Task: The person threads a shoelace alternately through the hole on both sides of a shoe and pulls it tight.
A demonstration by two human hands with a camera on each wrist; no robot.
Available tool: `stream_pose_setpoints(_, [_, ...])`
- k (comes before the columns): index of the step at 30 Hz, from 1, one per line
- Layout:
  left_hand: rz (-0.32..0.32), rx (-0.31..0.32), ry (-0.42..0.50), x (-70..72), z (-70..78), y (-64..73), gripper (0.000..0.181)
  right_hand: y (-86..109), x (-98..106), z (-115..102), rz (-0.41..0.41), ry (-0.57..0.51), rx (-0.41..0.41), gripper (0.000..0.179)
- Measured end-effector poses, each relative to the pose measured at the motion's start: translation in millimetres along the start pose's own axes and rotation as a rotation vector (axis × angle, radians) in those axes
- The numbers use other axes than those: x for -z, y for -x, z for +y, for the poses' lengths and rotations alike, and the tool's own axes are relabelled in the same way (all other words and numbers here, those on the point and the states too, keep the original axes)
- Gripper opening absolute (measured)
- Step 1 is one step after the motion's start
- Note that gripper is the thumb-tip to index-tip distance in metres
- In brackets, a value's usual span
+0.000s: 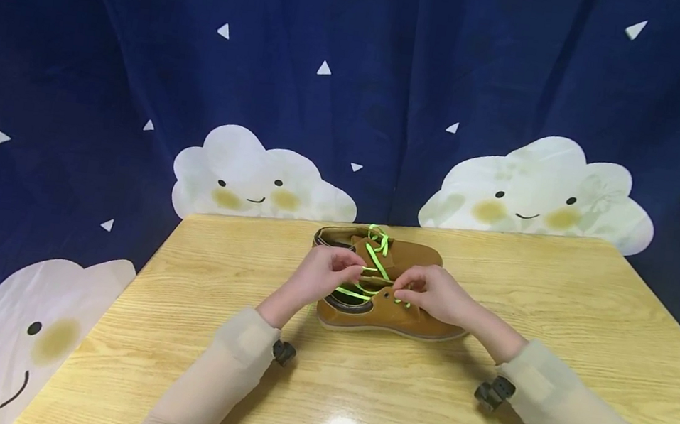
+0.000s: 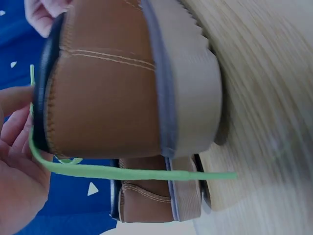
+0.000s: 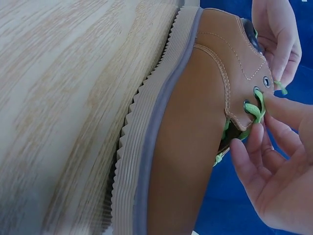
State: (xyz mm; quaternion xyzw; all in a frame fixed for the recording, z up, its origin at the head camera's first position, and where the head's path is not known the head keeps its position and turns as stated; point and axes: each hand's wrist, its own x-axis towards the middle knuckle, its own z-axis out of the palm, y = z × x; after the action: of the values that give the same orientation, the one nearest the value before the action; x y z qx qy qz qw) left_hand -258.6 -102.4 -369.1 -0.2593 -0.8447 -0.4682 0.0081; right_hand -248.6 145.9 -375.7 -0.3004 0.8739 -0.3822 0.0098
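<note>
A brown shoe (image 1: 393, 319) with a pale ridged sole lies on its base, toe to the right. My left hand (image 1: 324, 274) is above its opening, pinching a bright green shoelace (image 2: 107, 171) near its tip. A length of that lace hangs past the heel in the left wrist view. With thumb and fingers, my right hand (image 3: 279, 152) grips the edge of the eyelet flap (image 3: 244, 73), beside the laced lower eyelets. The top eyelet (image 3: 266, 82) shows no lace through it, and a lace tip (image 3: 280, 88) is close beside it.
Directly behind stands a second brown shoe (image 1: 418, 254), its green laces (image 1: 382, 243) tied near the opening. Both shoes rest on a light wooden table (image 1: 231, 255). A dark blue curtain (image 1: 355, 99) with clouds and triangles hangs behind the table's far edge.
</note>
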Motion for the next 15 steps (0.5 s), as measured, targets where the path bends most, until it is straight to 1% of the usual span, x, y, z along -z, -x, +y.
stream_pose_setpoints(6, [-0.034,-0.061,-0.121,-6.4,-7.8,-2.2,0.008,0.1,-0.7,0.2,-0.010,-0.007,0.000,0.005])
stream_pose_setpoints(10, [-0.049,-0.113,-0.220,-9.8,-8.9,-2.6,0.007,-0.4,-0.3,1.0,-0.009,-0.015,0.002,0.004])
stream_pose_setpoints(12, [-0.056,-0.129,-0.251,-11.4,-9.0,-2.7,0.007,-0.2,0.0,1.2,-0.008,-0.017,0.003,0.004])
stream_pose_setpoints(15, [-0.060,-0.130,-0.265,-13.3,-8.9,-2.2,0.006,0.0,0.3,1.6,-0.009,-0.021,0.007,0.003])
